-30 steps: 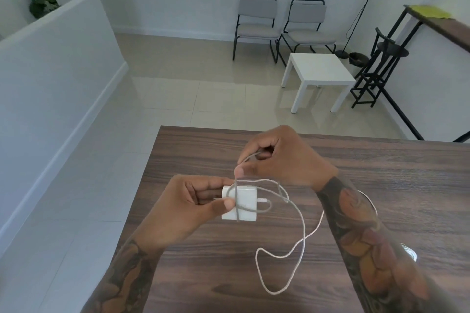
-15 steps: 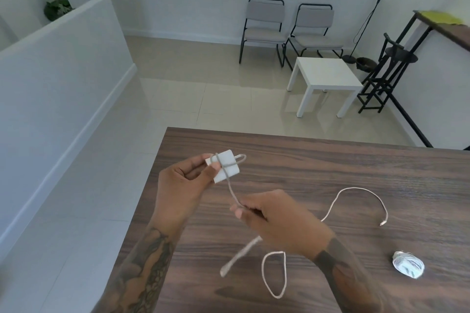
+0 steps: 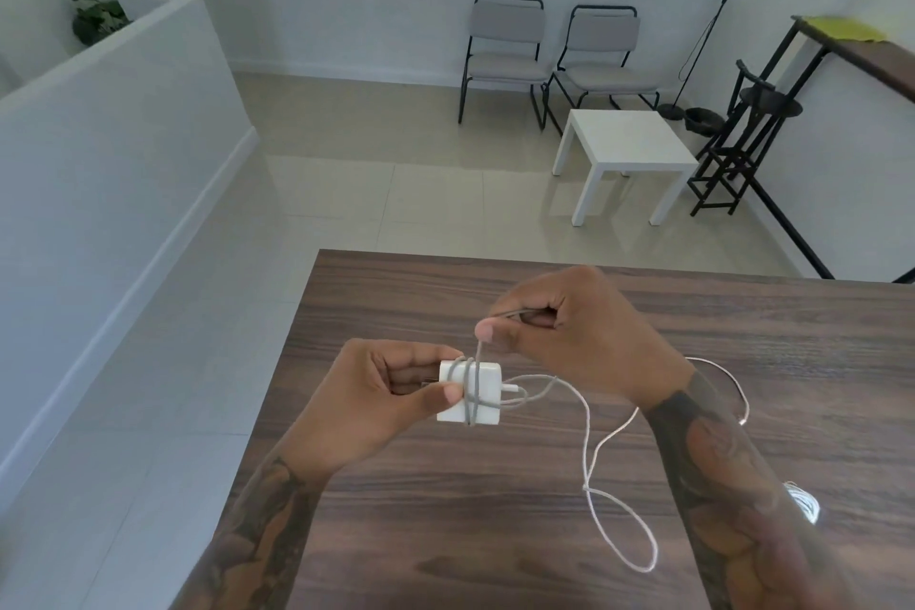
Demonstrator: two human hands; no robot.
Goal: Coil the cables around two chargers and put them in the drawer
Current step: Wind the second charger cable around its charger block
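The white charger (image 3: pixel 470 392) is held above the near-left part of the wooden table (image 3: pixel 495 535), its broad face up and its long axis running left to right, with the cable plug leaving its right end. The left hand (image 3: pixel 391 399) pinches its left end between thumb and curled fingers, while the right hand (image 3: pixel 569 332) – just above and to the right – pinches the cable (image 3: pixel 589 441), which crosses the block in a few turns and trails in loose loops on the table. A second coiled charger (image 3: pixel 803 506) lies at the right, partly hidden by the forearm – beyond are a tiled floor, two chairs (image 3: pixel 554 50) and a small white table (image 3: pixel 626 149)
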